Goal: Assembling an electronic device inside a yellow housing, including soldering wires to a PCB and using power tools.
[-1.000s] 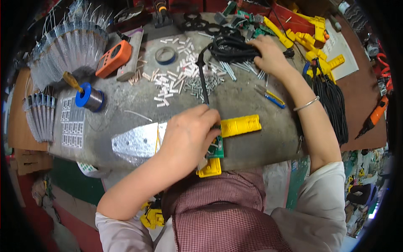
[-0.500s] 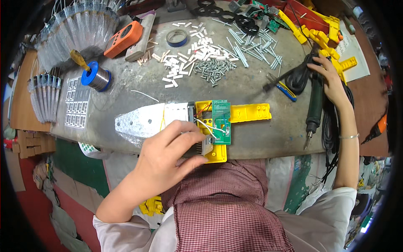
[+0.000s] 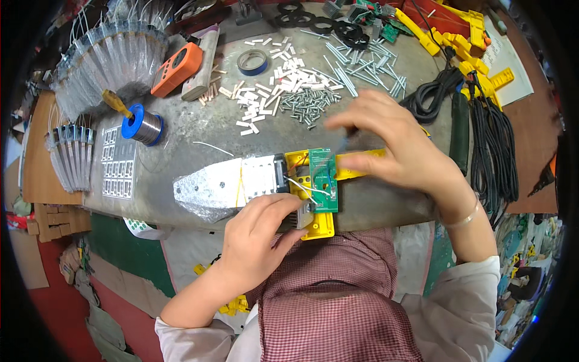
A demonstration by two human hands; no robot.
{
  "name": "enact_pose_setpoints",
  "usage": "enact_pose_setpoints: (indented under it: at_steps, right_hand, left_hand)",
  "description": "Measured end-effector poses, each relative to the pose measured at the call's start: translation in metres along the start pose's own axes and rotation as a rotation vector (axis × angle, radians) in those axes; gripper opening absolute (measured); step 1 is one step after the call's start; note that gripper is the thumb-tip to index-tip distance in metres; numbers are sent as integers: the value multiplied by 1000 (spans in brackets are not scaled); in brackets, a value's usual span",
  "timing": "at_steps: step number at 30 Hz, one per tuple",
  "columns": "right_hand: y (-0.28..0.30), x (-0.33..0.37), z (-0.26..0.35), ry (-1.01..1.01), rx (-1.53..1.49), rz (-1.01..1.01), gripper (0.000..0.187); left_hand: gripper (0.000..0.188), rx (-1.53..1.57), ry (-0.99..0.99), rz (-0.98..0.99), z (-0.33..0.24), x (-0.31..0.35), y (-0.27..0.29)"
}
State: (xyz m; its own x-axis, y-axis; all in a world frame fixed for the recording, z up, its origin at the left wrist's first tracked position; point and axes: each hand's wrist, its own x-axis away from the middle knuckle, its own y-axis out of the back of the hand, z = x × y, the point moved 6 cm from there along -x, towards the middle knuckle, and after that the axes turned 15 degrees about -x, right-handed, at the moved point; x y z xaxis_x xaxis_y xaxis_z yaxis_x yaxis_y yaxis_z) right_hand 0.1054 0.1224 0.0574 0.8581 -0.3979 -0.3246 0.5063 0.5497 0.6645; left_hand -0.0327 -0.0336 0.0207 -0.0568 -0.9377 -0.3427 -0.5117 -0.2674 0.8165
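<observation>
A yellow plastic housing (image 3: 315,227) lies at the near edge of the grey bench, joined to a silver metal plate (image 3: 217,184) on its left. A green circuit board (image 3: 324,178) with white wires sits on top of it. My left hand (image 3: 259,238) grips the housing's lower part, fingertips against the board's left edge. My right hand (image 3: 401,148) hovers over the housing's right arm, thumb along the yellow bar. Its fingertips are curled above the board and blurred, so anything between them is hidden.
A pile of screws (image 3: 310,104) and white pieces (image 3: 265,96) lies behind the board. A black power screwdriver (image 3: 459,130) with coiled cables (image 3: 494,151) lies at right. Left are a blue solder spool (image 3: 142,127), an orange meter (image 3: 177,60) and bagged components (image 3: 108,51).
My right hand has left the black screwdriver at the right and swung left over the circuit board. My left hand has stayed on the yellow housing.
</observation>
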Motion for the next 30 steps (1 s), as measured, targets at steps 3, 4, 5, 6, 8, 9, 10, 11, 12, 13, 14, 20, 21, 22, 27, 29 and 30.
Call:
enact_pose_setpoints:
  at_steps: [3,4,5,6,8,9,10,11,12,13,14,20,21,22,27,29,30]
  right_hand:
    - [-14,16,24,-48,87,170,51]
    - [-22,29,25,-32,126,128,56]
    - [-30,39,23,-66,88,115,59]
    - [-36,42,25,-69,86,113,59]
    - [-36,44,31,-53,39,-74,62]
    - [-44,46,30,-92,42,-25,59]
    - [-50,47,25,-98,38,-33,59]
    - [-56,48,21,-71,59,-43,59]
    - [-59,48,18,-41,81,-48,60]
    - [-59,47,16,-68,45,-30,60]
    - [-57,45,21,-70,42,-37,60]
    - [-52,45,19,-146,-61,-78,67]
    - [-53,45,19,-138,-97,-99,66]
    - [-53,46,19,-130,-133,-120,65]
    - [-53,41,22,-147,-202,-152,59]
    - [-52,41,22,-139,-225,-165,57]
    - [-52,41,23,-143,-217,-176,56]
  left_hand:
    - [44,47,51,-16,8,4,6]
    - [42,71,38,5,6,1,9]
    - [40,94,27,27,6,-2,12]
    - [40,94,26,31,6,-3,16]
    - [38,112,48,83,8,-4,20]
    - [38,111,44,92,7,-6,22]
    - [38,104,40,109,6,-7,24]
    - [38,95,36,127,6,-9,25]
    - [38,93,34,132,7,-10,26]
    - [38,93,24,136,7,-11,26]
    - [38,93,13,139,7,-13,27]
    - [34,97,-56,226,3,-28,27]
    - [34,92,-61,235,5,-32,29]
    - [30,117,-71,264,9,-37,31]
    - [18,-262,-35,155,14,-68,25]
    - [17,-260,-69,265,14,-81,11]
    - [16,-258,-105,377,14,-84,4]
